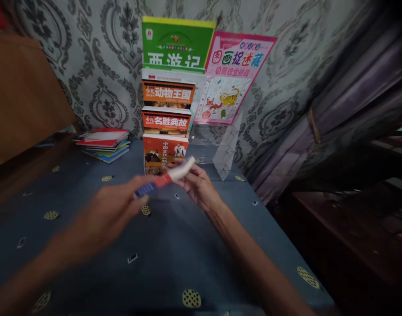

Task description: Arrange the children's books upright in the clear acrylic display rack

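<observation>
Clockwise directions here are taken from the held book. Farthest left, out at ten o'clock, stands a brown wooden board (26, 96). Nearer, also at ten, a loose pile of books (104, 142) lies on the dark tablecloth (161, 259). At eight o'clock the left hand (112, 206), blurred, is clamped on the near end of the book (166, 178), a blue, red and white one held above the table, slanting up toward two. At twelve, a column of books (168, 94) stands in steps in a clear rack (227, 149). Between three and four, the right hand (201, 186) has curled fingers at the book's far end; whether they grip, I cannot tell. A pink book (235, 77) leans at one, and a purple curtain (286, 127) hangs at two.
</observation>
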Action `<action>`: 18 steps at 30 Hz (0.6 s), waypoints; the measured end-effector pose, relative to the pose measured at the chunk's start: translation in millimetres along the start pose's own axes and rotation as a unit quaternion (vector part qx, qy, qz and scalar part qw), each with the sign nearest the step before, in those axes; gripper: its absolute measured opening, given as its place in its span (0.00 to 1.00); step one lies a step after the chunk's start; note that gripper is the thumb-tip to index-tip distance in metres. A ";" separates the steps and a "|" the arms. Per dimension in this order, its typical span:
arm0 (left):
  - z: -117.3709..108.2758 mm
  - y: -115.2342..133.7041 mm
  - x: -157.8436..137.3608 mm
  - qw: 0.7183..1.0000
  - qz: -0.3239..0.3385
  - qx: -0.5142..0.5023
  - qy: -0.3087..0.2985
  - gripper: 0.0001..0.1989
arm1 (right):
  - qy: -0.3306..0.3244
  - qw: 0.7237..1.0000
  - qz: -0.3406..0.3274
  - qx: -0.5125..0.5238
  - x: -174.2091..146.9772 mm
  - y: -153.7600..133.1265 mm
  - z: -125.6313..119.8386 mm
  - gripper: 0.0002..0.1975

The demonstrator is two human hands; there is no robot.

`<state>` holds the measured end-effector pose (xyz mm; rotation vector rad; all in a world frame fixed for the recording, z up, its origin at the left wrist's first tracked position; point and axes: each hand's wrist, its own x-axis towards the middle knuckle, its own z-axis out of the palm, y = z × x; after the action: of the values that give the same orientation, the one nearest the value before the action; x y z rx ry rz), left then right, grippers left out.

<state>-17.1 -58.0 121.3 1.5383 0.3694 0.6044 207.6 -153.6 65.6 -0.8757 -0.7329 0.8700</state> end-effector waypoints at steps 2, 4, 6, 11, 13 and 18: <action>14.6 -34.6 -17.8 0.938 0.150 0.288 -0.117 0.23 | 0.008 0.999 0.049 0.008 -3.0 12.4 -11.4 0.17; 32.0 -79.9 -35.8 0.839 0.222 0.462 -0.182 0.28 | 0.016 0.993 0.114 -0.003 -10.4 28.7 -30.1 0.18; 47.7 -120.1 -51.2 0.757 0.252 0.570 -0.198 0.29 | 0.018 0.986 0.165 -0.009 -19.3 42.3 -49.9 0.18; 62.6 -153.7 -64.9 0.688 0.279 0.637 -0.207 0.25 | 0.029 0.978 0.154 -0.138 -33.0 44.9 -65.2 0.21; 60.2 -151.8 -65.1 0.703 0.270 0.623 -0.211 0.26 | 0.045 0.962 0.061 -0.262 -40.0 38.6 -49.4 0.15; 46.9 -162.0 -79.7 0.845 0.141 0.454 -0.245 0.26 | -0.255 0.885 -0.025 -0.388 -70.9 48.4 21.1 0.18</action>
<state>-32.6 -130.9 -49.7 2.6206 0.0039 0.2130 141.7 -190.7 19.7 -1.3363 -1.6277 0.7614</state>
